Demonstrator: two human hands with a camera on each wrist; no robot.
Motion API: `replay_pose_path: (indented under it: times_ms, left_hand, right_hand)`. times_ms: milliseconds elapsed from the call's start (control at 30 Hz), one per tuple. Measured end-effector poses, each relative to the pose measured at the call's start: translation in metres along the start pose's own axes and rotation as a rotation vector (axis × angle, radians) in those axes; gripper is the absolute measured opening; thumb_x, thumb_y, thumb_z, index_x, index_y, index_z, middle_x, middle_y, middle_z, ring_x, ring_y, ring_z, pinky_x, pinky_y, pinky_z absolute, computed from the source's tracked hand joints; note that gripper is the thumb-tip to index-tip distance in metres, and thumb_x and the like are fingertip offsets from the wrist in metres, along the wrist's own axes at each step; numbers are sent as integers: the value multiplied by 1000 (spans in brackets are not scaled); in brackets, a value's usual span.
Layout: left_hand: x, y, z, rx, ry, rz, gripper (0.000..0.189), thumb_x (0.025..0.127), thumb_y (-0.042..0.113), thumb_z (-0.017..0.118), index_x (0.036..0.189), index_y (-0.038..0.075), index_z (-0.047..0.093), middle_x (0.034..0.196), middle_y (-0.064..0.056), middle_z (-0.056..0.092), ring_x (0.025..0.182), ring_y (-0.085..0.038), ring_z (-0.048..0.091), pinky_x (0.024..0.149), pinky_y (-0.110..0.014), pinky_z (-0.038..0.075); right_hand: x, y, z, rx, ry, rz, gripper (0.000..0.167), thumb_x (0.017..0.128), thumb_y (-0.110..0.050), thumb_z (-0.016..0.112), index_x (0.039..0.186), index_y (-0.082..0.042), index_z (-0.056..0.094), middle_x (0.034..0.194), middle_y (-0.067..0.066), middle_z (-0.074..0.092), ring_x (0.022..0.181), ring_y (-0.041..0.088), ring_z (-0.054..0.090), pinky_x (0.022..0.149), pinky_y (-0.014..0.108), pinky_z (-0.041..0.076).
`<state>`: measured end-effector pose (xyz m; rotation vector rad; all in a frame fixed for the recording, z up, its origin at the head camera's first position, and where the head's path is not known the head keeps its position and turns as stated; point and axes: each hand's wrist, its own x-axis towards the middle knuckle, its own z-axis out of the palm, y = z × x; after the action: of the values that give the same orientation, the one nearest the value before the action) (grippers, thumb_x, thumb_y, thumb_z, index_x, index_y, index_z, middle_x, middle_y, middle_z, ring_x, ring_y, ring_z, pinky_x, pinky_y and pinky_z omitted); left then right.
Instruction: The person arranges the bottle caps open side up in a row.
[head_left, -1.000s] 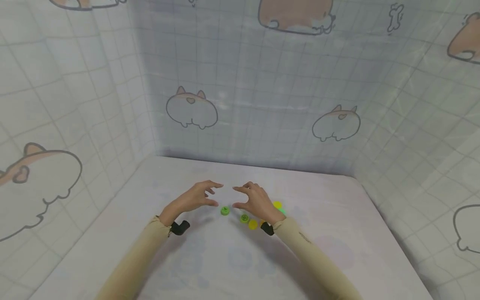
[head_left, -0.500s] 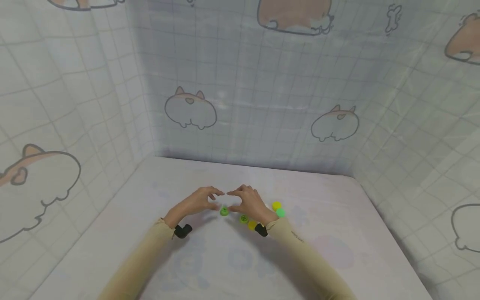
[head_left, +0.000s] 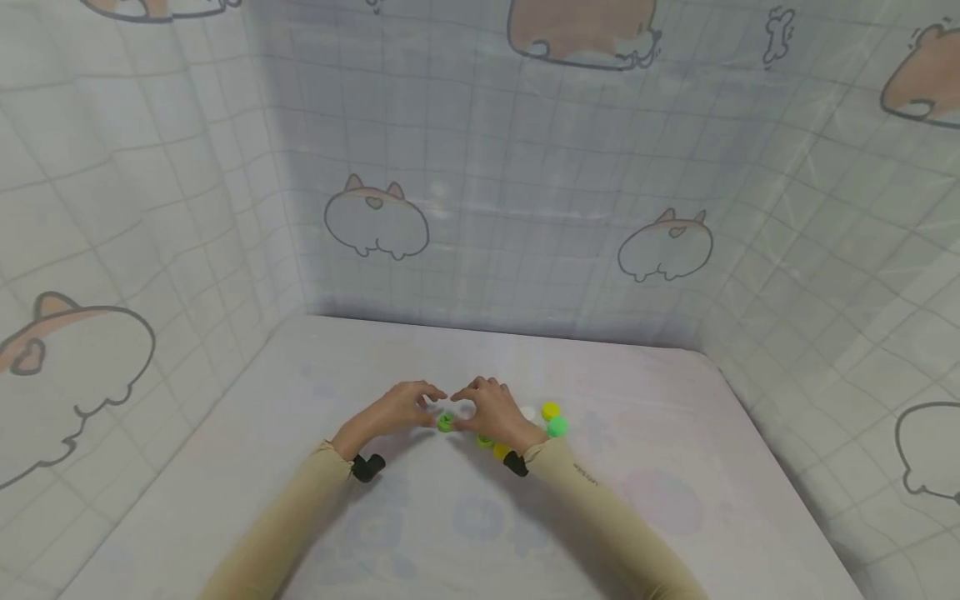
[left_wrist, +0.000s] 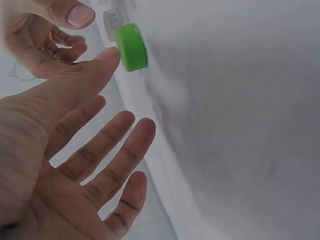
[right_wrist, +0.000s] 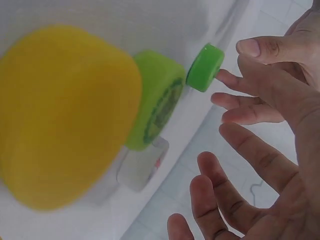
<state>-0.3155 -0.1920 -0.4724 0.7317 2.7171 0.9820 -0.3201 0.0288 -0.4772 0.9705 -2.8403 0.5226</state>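
Note:
A green bottle cap [head_left: 446, 422] lies on the white-covered table between my two hands. My left hand [head_left: 402, 407] is to its left, fingers spread and bent, and in the left wrist view its thumb tip reaches the ridged side of the cap [left_wrist: 132, 47]. From the right, my right hand [head_left: 495, 411] faces it with loosely spread fingers, its thumb close to the cap [right_wrist: 205, 67] in the right wrist view. Neither hand grips anything. A second, lighter green cap [right_wrist: 157, 102] with a dark printed top and a large yellow cap [right_wrist: 65, 117] sit near my right hand.
Beyond my right wrist are another yellow cap [head_left: 551, 411], a mint-green cap [head_left: 557, 427] and a partly hidden white cap [head_left: 528, 413]. Sheets with a grid and cartoon dogs hang as walls at the back [head_left: 517, 283] and both sides. Black wrist cameras [head_left: 367, 467] extend below the wrists.
Both hands have moved lower and closer together, narrowing the gap around the green cap. The right hand has shifted left, and the white cap behind it has come into view.

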Motion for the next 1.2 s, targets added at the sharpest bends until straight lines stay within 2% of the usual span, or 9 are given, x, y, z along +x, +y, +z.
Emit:
replay_pose_path:
  times_ms: [167, 333, 433, 667, 833, 1200]
  left_hand:
    - [2, -1, 6, 40, -5, 8, 45, 81, 16, 78, 122, 4, 64, 105, -11, 66, 90, -23, 64, 70, -30, 52]
    - [3, -5, 12, 41, -11, -15, 44, 78, 15, 80, 119, 4, 66, 95, -7, 65, 84, -16, 61, 68, -28, 50]
    - [4, -7, 15, 46, -17, -19, 41, 78, 15, 80, 116, 5, 68, 92, -6, 64, 82, -14, 59, 67, -27, 48]
    - [7, -9, 19, 41, -8, 17, 29, 79, 15, 79, 105, 5, 73, 88, -5, 63, 77, -11, 59, 63, -23, 49]
    - [9, -8, 19, 48, -11, 10, 26, 79, 18, 79, 102, 6, 75, 88, -2, 63, 75, -8, 58, 63, -22, 48]
    - [6, -3, 19, 60, 11, 26, 24, 79, 17, 79, 100, 7, 75, 88, -2, 64, 74, -8, 57, 63, -23, 47]
  right_hand:
    - [2, 0, 6, -37, -36, 21, 48, 76, -48, 79, 116, -24, 71, 113, 2, 63, 101, 21, 53, 83, 38, 42]
    - [3, -2, 12, -50, -78, 24, 44, 77, -45, 78, 116, -25, 71, 112, 1, 63, 102, 20, 52, 85, 37, 41]
    - [2, -3, 14, -40, -79, 26, 42, 77, -43, 79, 114, -24, 72, 110, 0, 64, 99, 19, 52, 83, 36, 39]
    - [5, -6, 15, -43, -38, 16, 34, 77, -38, 81, 106, -22, 76, 103, -2, 66, 90, 16, 50, 77, 32, 36]
    - [7, -7, 17, -38, -32, 7, 27, 76, -36, 81, 100, -23, 77, 97, -5, 68, 85, 14, 49, 73, 29, 33]
    - [7, -8, 18, -25, -39, 9, 27, 76, -34, 81, 101, -22, 77, 98, -6, 69, 83, 12, 48, 73, 28, 33]
